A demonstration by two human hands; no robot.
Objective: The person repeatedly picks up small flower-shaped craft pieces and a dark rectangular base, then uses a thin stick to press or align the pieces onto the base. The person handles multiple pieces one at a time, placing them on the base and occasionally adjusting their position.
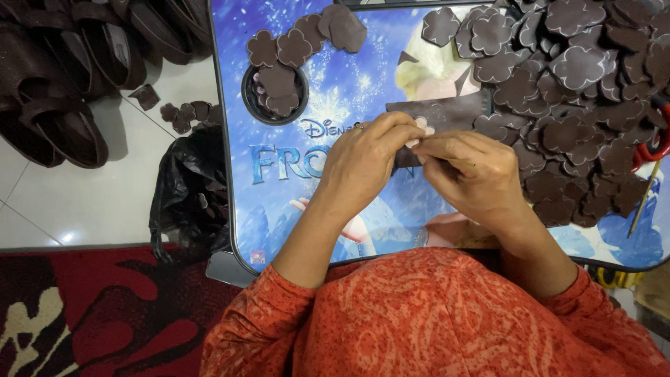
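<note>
My left hand (364,159) and my right hand (469,172) meet over the middle of a small blue picture-printed table (335,91). Together they pinch a dark brown flower-shaped leather piece (405,158), mostly hidden by the fingers; a pale bit shows between the fingertips. Behind the hands lies a brown rectangular strip (440,113). A large heap of the same brown flower-shaped pieces (572,91) covers the table's right side, close to my right hand.
A round cup hole (275,95) in the table holds several brown pieces, with more above it. Red-handled scissors (654,143) and a thin stick (643,199) lie at the right edge. A black plastic bag (190,192) and dark sandals (63,77) sit on the white floor at left.
</note>
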